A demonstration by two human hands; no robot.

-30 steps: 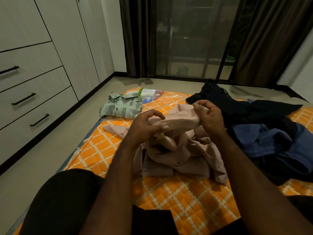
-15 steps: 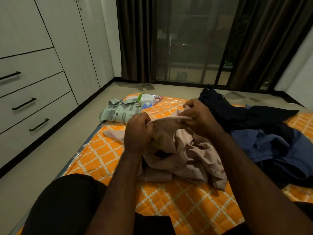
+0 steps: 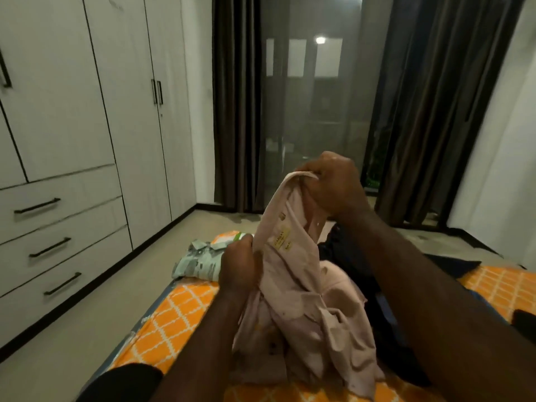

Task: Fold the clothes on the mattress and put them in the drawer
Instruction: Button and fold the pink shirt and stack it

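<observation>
Pink shirt [image 3: 301, 285] lifted off mattress [image 3: 179, 314] — right hand [image 3: 333, 184] grips collar above, left hand [image 3: 240, 271] grips below.

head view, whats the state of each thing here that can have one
pink shirt: unfolded, held up by both hands
right hand: grips its top edge
left hand: grips it lower down
green patterned shirt: folded, at the mattress edge
dark clothes: unfolded, heaped
drawers: all three shut
wardrobe doors: shut

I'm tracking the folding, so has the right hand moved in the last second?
Yes. The right hand, gripping the pink shirt, has risen well above the mattress; earlier it sat low, level with the folded green shirt.
</observation>
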